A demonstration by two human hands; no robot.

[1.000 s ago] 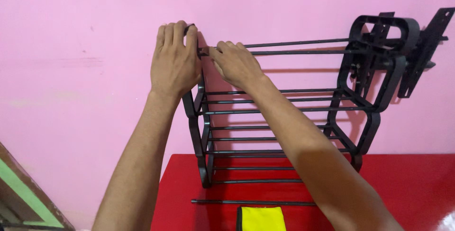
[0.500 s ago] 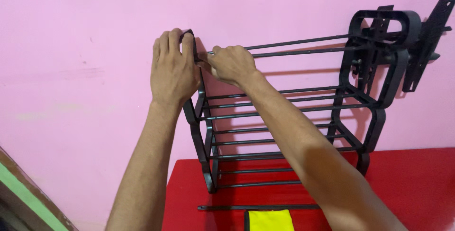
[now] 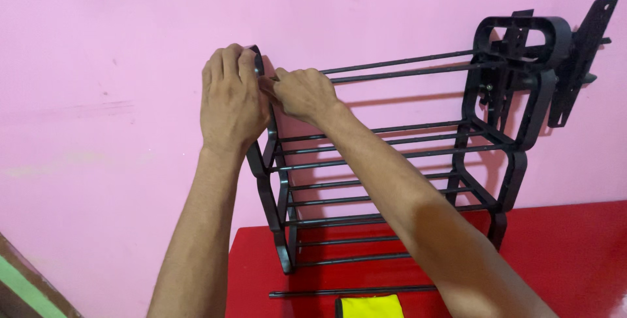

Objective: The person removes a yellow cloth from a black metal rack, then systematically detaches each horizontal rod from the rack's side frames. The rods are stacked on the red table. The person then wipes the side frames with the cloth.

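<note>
A black tiered rack (image 3: 392,161) of side frames and thin rods stands on a red table (image 3: 562,253) against a pink wall. My left hand (image 3: 228,99) clasps the rack's top left side frame (image 3: 257,63) from outside. My right hand (image 3: 302,93) pinches the left end of a top rod (image 3: 398,63) right where it meets that frame. The two hands touch each other there. The joint itself is hidden by my fingers.
A loose black rod (image 3: 353,290) lies on the table in front of the rack. A yellow item with black edging (image 3: 369,306) sits at the bottom edge. A black bracket (image 3: 578,63) hangs on the wall beside the rack's top right frame (image 3: 522,37).
Both hands have shifted slightly left along with the top left frame, and my right hand has closed up against the left one at the rod's end. The view has tilted a little.
</note>
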